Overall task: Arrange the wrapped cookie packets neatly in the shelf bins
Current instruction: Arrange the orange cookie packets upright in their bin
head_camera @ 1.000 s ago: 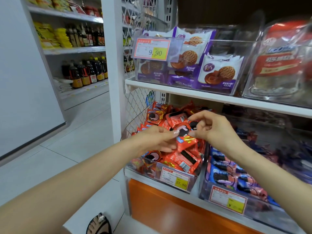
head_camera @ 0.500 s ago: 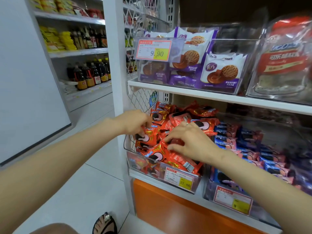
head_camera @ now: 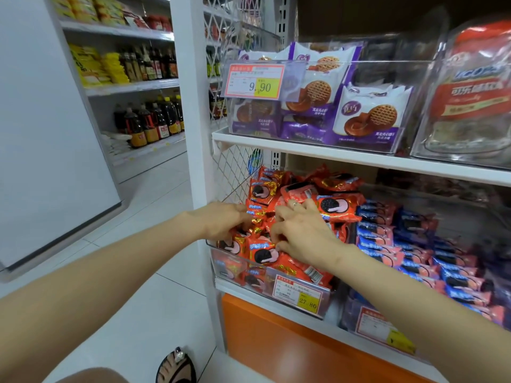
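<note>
With both hands close together in the clear bin (head_camera: 218, 261) on the lower shelf, the right hand (head_camera: 304, 236) pinched red cookie packets (head_camera: 262, 252), the left hand (head_camera: 221, 222) hid its grip in the pile, and packets were best squared face-up in even rows.

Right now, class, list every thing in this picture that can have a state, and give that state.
red cookie packets, piled loosely, heaped above the bin's rim.
clear bin, full, price tag on its front.
left hand, reaching into the red pile, fingertips hidden.
right hand, fingers bent down on the red pile, grip unclear.
blue cookie packets, lined in rows in the neighbouring bin.
purple cookie packets, standing, faces forward, on the upper shelf.
</note>
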The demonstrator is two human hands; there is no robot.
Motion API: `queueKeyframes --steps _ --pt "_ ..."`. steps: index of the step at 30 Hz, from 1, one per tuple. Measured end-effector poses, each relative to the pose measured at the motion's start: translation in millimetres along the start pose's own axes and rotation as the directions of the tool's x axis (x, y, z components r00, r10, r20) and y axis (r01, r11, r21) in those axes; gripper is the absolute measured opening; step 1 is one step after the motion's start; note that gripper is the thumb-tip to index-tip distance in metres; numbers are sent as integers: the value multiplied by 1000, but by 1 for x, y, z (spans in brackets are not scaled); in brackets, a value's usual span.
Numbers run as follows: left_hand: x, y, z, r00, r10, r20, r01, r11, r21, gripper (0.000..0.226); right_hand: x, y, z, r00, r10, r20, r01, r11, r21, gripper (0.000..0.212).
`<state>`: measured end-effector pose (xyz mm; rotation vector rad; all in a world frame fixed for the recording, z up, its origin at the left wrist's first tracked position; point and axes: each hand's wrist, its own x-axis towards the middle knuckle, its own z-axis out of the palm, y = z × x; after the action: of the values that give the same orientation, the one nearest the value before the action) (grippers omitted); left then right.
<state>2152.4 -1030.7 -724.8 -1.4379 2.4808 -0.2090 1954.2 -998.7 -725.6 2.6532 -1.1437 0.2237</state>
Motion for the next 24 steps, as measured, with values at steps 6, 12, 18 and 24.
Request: queueKeyframes --steps 6,12,18,24 --pt "4 2 8 998 -16 -67 22 995 96 67 -4 4 2 1000 6 -4 -5 998 66 10" --pt "6 4 1 997 -79 -24 79 997 -9 54 -5 3 6 995 62 -73 -47 982 184 12" --pt "-17 5 -49 978 -161 -134 14 689 -725 26 -3 2 5 964 200 -174 -118 911 395 7" --pt "-12 13 -36 997 -25 -73 3 956 -292 36 -2 1 2 967 210 -146 -116 868 482 4"
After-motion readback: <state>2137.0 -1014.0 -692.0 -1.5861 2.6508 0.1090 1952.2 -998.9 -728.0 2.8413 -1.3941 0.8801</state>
